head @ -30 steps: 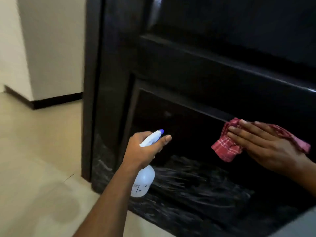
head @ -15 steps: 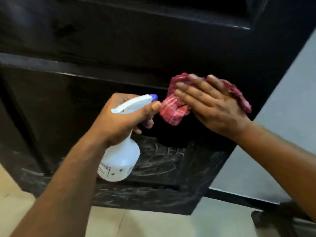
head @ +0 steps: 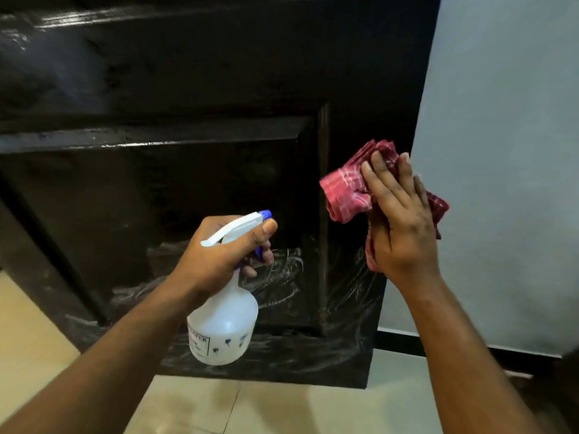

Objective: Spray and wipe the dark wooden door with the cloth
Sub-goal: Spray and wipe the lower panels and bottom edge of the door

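Since half a second ago my right hand has slid the cloth right, away from the bottle, to the right edge of the door. Its fingers lie flat, pressing the cloth there. My left hand grips the bottle, fingers curled round the trigger.

Dim indoor light, glare on door top, slight blur, wide-angle distortion at edges.

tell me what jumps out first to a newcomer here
The red checked cloth stands out most, pressed by the right hand against the right edge of the dark door. Next comes the white spray bottle gripped in the left hand at centre, with whitish streaks across the door's lower part.
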